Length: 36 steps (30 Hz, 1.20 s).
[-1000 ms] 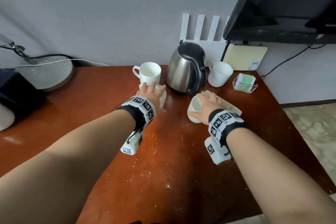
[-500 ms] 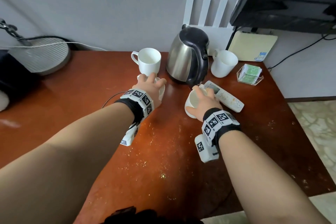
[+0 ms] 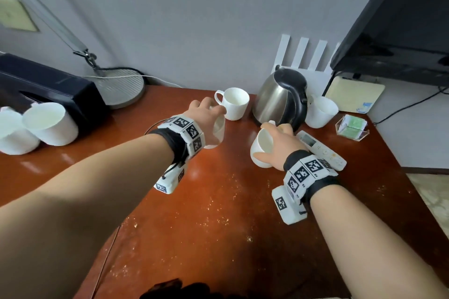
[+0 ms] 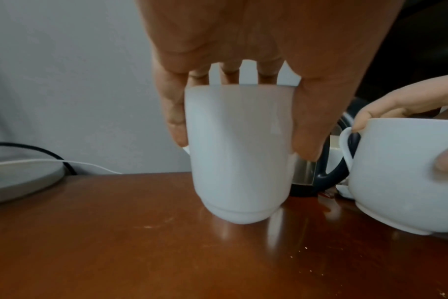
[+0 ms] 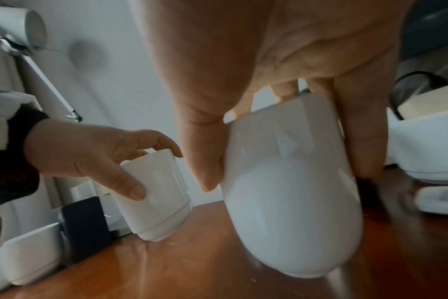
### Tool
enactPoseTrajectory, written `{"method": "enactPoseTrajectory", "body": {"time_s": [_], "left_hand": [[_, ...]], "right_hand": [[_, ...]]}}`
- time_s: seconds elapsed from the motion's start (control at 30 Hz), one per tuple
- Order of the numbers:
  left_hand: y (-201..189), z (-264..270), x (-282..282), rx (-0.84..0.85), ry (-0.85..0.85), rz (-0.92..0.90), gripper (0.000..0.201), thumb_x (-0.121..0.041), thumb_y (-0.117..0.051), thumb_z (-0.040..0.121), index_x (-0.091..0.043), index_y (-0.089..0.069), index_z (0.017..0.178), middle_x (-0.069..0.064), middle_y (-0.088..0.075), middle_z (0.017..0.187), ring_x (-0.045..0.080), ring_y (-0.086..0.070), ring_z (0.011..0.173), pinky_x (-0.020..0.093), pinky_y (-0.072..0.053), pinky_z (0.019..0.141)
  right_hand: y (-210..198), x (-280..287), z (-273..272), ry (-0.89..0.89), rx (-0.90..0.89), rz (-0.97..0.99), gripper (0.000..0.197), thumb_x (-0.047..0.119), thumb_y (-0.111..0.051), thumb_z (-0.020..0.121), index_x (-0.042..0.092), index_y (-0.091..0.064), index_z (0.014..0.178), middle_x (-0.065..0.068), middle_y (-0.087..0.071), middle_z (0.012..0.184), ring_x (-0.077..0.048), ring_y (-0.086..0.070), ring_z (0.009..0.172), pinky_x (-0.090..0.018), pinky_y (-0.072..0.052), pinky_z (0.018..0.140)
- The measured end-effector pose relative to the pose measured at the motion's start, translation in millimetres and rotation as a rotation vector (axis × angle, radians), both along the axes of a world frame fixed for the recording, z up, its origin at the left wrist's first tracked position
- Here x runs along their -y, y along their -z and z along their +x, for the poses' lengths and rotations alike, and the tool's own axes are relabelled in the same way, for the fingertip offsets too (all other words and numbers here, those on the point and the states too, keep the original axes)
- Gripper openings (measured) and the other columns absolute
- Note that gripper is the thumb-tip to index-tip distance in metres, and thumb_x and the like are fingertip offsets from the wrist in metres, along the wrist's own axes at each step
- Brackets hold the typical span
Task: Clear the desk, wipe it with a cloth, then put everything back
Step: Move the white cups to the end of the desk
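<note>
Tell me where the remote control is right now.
In the head view, the remote control lies on the desk's right side, just right of the right hand, in front of the kettle.

A hotel-style guest room: a reddish wooden desk (image 3: 218, 213) against a grey wall carries a steel electric kettle (image 3: 279, 98), white mugs (image 3: 234, 103), a cordless phone (image 3: 320, 149) and a sachet holder (image 3: 352, 127), beneath a wall-mounted television (image 3: 401, 31) at far right.

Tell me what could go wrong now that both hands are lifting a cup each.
1. The right hand holds its cup tilted, right beside the kettle and the remote; swinging it out could knock either.
2. The left hand grips its cup from above by the sides only, so it could slip.
3. The two cups are close together and may clink.
</note>
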<state>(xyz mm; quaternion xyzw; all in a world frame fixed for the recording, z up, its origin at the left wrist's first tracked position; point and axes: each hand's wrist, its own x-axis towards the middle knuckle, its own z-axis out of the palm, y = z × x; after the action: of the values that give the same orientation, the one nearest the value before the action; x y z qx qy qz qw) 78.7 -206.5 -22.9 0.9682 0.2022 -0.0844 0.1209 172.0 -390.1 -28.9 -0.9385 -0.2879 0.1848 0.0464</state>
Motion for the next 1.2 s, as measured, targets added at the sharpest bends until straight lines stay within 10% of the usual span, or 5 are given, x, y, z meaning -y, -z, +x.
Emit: {"method": "enactPoseTrajectory", "body": {"time_s": [0.77,1.2], "left_hand": [[-8.1,-341.9,-210.2,-0.038,-0.268,0.098,0.078,-0.038,-0.066,0.079,-0.026,-0.024,0.144,-0.001,-0.028,0.14,0.024,-0.032,0.127,0.036,-0.045,0.095],[46.0,-361.3,-236.2,-0.049,-0.39,-0.035,0.063,-0.032,-0.054,0.087,-0.021,-0.025,0.142,0.001,-0.025,0.141,0.024,-0.026,0.129,0.038,-0.045,0.094]], "right_hand": [[-1.9,-270.4,-287.0,-0.747,0.029,-0.034,0.076,0.04,-0.067,0.079,0.039,-0.023,0.141,0.003,-0.024,0.143,-0.025,-0.032,0.125,-0.041,-0.042,0.098],[35.2,-326.5,-304.1,-0.823,0.035,-0.087,0.074,0.032,-0.066,0.082,0.034,-0.023,0.143,0.001,-0.025,0.146,-0.025,-0.027,0.131,-0.039,-0.037,0.103]]}}
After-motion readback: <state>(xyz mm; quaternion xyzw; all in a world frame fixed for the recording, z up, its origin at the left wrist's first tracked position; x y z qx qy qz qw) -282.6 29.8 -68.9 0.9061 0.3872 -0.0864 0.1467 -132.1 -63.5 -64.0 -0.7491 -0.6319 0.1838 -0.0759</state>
